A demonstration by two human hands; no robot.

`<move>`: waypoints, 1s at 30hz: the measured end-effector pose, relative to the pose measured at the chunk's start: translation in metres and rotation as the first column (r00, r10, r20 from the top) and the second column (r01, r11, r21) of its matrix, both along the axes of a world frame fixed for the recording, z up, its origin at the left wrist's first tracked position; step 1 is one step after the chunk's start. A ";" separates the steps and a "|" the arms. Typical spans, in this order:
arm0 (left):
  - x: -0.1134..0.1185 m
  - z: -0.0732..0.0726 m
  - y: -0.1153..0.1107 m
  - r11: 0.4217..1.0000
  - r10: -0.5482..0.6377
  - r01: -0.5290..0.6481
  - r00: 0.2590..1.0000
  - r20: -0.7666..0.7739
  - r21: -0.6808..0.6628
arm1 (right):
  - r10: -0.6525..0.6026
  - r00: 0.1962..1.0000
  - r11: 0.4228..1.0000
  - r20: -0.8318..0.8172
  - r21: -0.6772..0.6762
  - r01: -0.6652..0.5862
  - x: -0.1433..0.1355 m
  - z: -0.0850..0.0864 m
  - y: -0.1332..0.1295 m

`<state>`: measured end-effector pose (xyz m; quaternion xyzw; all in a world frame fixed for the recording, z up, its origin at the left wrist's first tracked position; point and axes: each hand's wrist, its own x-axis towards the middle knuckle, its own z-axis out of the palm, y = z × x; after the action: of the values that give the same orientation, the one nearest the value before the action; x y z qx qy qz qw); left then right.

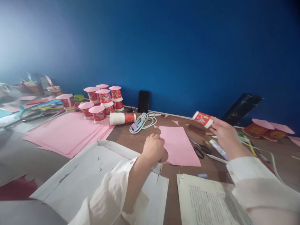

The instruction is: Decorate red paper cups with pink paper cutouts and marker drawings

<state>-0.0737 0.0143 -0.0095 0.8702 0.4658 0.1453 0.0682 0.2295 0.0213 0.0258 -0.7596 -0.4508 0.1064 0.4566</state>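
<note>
My right hand (222, 134) is raised at the right and pinches the edge of a small red paper cup (202, 119) with a white rim, tipped on its side. In the middle, my left hand (154, 147) is closed at the left edge of a pink sheet (179, 147) that lies on the brown table; what its fingers hold, if anything, is hidden. Black-handled scissors (199, 150) rest at the right of this sheet, beside a glue stick (217, 148) and a white pen (217, 158).
Cups with pink discs (97, 114) stand at the back left, near nested cups (122, 118), a coiled cable (142, 123) and a phone (143, 101). Pink sheets (67, 132), white card (77, 178) and printed papers (206, 200) lie around. More cups (257, 128) lean right.
</note>
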 end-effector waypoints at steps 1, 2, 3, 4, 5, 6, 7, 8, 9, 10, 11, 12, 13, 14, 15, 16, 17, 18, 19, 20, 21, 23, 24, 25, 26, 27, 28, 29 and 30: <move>0.000 -0.001 0.000 1.000 0.007 -0.008 1.000 0.029 0.024 | 0.096 0.984 0.995 -0.150 0.056 -0.089 -0.009 0.005 -0.009; 0.000 -0.001 0.001 0.999 0.013 -0.016 0.998 0.063 0.047 | 0.165 0.947 0.984 -0.276 0.114 -0.138 -0.020 0.010 -0.017; 0.000 -0.002 0.001 0.997 0.017 -0.024 0.995 0.100 0.067 | 0.205 0.921 0.975 -0.331 0.147 -0.164 -0.030 0.014 -0.026; 0.000 -0.002 0.001 0.996 0.017 -0.029 0.991 0.134 0.085 | 0.233 0.898 0.969 -0.374 0.171 -0.181 -0.041 0.018 -0.033; 0.000 -0.002 0.001 0.994 0.015 -0.032 0.986 0.166 0.100 | 0.268 0.858 0.960 -0.438 0.201 -0.197 -0.052 0.020 -0.040; 0.000 -0.002 0.000 0.993 0.010 -0.033 0.981 0.196 0.112 | 0.315 0.726 0.945 -0.612 0.270 -0.183 -0.063 0.022 -0.045; 0.000 -0.001 0.000 0.992 0.004 -0.032 0.974 0.225 0.124 | 0.347 0.580 0.936 -0.738 0.308 -0.168 -0.072 0.022 -0.050; 0.000 0.000 -0.001 0.990 -0.004 -0.032 0.968 0.251 0.138 | 0.356 0.463 0.934 -0.811 0.329 -0.142 -0.081 0.022 -0.053; 0.000 0.000 -0.001 0.987 -0.012 -0.032 0.961 0.275 0.155 | 0.354 0.350 0.935 -0.868 0.336 -0.113 -0.088 0.021 -0.055; 0.000 0.000 -0.001 0.984 -0.024 -0.030 0.955 0.295 0.177 | 0.341 0.252 0.940 -0.905 0.332 -0.080 -0.094 0.020 -0.057; 0.001 0.001 -0.001 0.979 -0.038 -0.028 0.949 0.314 0.202 | 0.323 0.171 0.946 -0.931 0.320 -0.042 -0.100 0.019 -0.058; 0.001 0.001 -0.001 0.973 -0.054 -0.024 0.943 0.330 0.231 | 0.302 0.099 0.953 -0.948 0.303 -0.005 -0.104 0.018 -0.059; 0.002 0.000 -0.001 0.966 -0.072 -0.021 0.936 0.343 0.259 | 0.286 0.033 0.958 -0.958 0.287 0.026 -0.108 0.018 -0.060; 0.003 0.000 0.000 0.959 -0.090 -0.015 0.931 0.355 0.283 | 0.272 -0.025 0.961 -0.962 0.270 0.050 -0.111 0.017 -0.060; 0.004 -0.001 0.000 0.953 -0.110 -0.007 0.925 0.364 0.303 | 0.260 -0.077 0.965 -0.963 0.255 0.065 -0.114 0.017 -0.061; 0.004 -0.001 0.000 0.949 -0.127 0.002 0.919 0.372 0.316 | 0.251 -0.119 0.967 -0.961 0.244 0.070 -0.117 0.016 -0.062; 0.005 -0.002 0.000 0.946 -0.143 0.014 0.914 0.379 0.323 | 0.241 -0.151 0.970 -0.959 0.233 0.066 -0.120 0.016 -0.062; 0.006 -0.002 -0.001 0.946 -0.158 0.027 0.909 0.386 0.323 | 0.231 -0.168 0.973 -0.958 0.224 0.060 -0.122 0.015 -0.063; 0.007 -0.002 -0.001 0.948 -0.173 0.043 0.902 0.395 0.316 | 0.224 -0.172 0.975 -0.959 0.217 0.054 -0.125 0.014 -0.063; 0.007 -0.002 -0.002 0.951 -0.188 0.062 0.894 0.407 0.302 | 0.222 -0.167 0.975 -0.961 0.217 0.047 -0.127 0.013 -0.063; 0.008 -0.001 -0.004 0.957 -0.200 0.082 0.883 0.425 0.280 | 0.229 -0.159 0.973 -0.960 0.226 0.038 -0.129 0.011 -0.063; 0.008 0.002 -0.007 0.969 -0.215 0.125 0.851 0.479 0.214 | 0.256 -0.136 0.967 -0.957 0.256 0.019 -0.132 0.006 -0.063; 0.008 0.004 -0.009 0.974 -0.216 0.146 0.827 0.519 0.172 | 0.272 -0.118 0.962 -0.955 0.274 0.001 -0.132 0.002 -0.062; 0.009 0.007 -0.012 0.978 -0.207 0.170 0.796 0.568 0.118 | 0.287 -0.096 0.957 -0.953 0.290 -0.023 -0.132 -0.002 -0.061; 0.009 0.010 -0.015 0.980 -0.183 0.194 0.756 0.628 0.052 | 0.301 -0.070 0.951 -0.951 0.305 -0.046 -0.132 -0.006 -0.061; 0.010 0.014 -0.018 0.972 -0.144 0.231 0.702 0.697 -0.032 | 0.314 -0.043 0.946 -0.948 0.317 -0.069 -0.132 -0.010 -0.060; 0.011 0.017 -0.021 0.950 -0.079 0.281 0.638 0.766 -0.137 | 0.328 -0.017 0.941 -0.945 0.328 -0.088 -0.131 -0.014 -0.059; 0.012 0.019 -0.023 0.906 0.003 0.347 0.569 0.822 -0.243 | 0.342 0.007 0.935 -0.940 0.339 -0.105 -0.131 -0.018 -0.058; 0.013 0.021 -0.025 0.837 0.084 0.434 0.502 0.861 -0.334 | 0.355 0.026 0.930 -0.935 0.350 -0.116 -0.131 -0.021 -0.058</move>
<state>-0.0611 -0.0104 0.0112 0.6784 0.2973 0.4135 0.5295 0.0986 -0.0362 0.0052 -0.3531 -0.1462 0.6265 0.6793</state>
